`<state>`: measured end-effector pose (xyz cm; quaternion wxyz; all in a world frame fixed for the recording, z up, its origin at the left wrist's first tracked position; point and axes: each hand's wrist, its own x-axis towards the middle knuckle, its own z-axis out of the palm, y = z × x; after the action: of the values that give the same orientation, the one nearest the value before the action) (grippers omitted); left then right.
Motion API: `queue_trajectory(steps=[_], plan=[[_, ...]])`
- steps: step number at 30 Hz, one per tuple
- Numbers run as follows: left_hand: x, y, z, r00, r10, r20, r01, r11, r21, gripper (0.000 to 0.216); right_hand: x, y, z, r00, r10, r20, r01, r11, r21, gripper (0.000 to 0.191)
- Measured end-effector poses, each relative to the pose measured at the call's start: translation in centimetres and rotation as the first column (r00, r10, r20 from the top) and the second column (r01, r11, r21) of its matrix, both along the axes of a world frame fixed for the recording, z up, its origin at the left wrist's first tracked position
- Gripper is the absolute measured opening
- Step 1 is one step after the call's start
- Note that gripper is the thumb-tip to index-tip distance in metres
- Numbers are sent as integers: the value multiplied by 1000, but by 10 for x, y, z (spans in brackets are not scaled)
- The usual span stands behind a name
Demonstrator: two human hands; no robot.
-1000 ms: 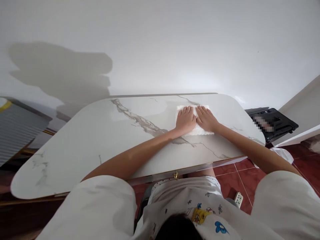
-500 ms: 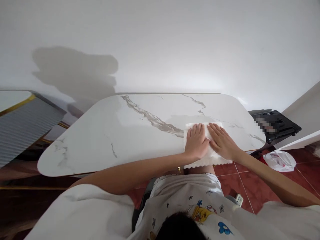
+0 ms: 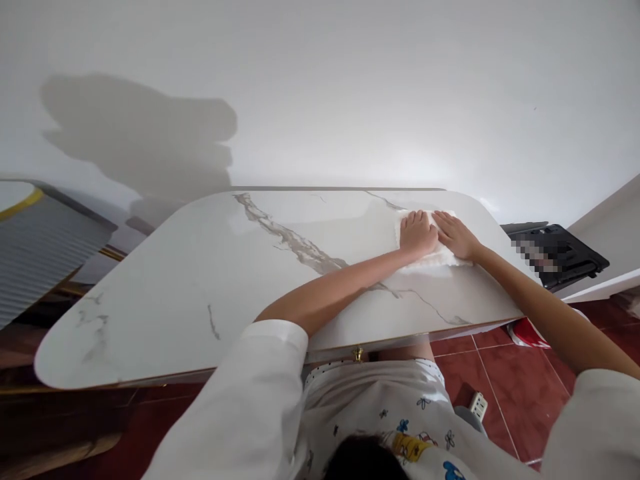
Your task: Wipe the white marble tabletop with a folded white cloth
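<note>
A white cloth (image 3: 434, 261) lies on the white marble table (image 3: 210, 280) near its far right corner. My left hand (image 3: 417, 233) rests flat on the cloth's left part, fingers stretched and together. Beside it, my right hand (image 3: 453, 235) presses on the cloth's right part, fingers also stretched out. Both arms reach across the tabletop from the near edge. Most of the cloth is hidden under the two hands.
A white wall stands right behind the table. A black case (image 3: 555, 253) sits on the floor to the right. At the far left is a ribbed grey panel (image 3: 45, 253) with a gold edge. Red floor tiles (image 3: 480, 373) and a white power strip (image 3: 477, 405) show below the table's near edge.
Both hands slid the cloth from the table's near right edge back toward the far right corner. One second ago it lay near the far edge, more to the left.
</note>
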<state>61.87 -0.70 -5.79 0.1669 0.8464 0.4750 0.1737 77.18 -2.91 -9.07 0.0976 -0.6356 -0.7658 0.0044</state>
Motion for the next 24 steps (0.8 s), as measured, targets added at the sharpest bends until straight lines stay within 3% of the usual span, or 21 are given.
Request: queue_trajectory(steps=[6, 12, 18, 24], plan=[[14, 79, -10, 999, 41, 4, -41, 993, 108, 36, 14, 90, -6, 998, 46, -47, -43, 997, 61, 61], [22, 134, -15, 998, 59, -18, -56, 989, 138, 35, 12, 143, -2, 998, 12, -65, -7, 998, 65, 58], [26, 162, -15, 991, 123, -53, -116, 986, 120, 36, 4, 169, 4, 995, -63, -83, 64, 998, 9, 50], [25, 161, -14, 988, 143, -63, -131, 979, 159, 36, 5, 173, 3, 994, -45, -100, 49, 998, 38, 47]])
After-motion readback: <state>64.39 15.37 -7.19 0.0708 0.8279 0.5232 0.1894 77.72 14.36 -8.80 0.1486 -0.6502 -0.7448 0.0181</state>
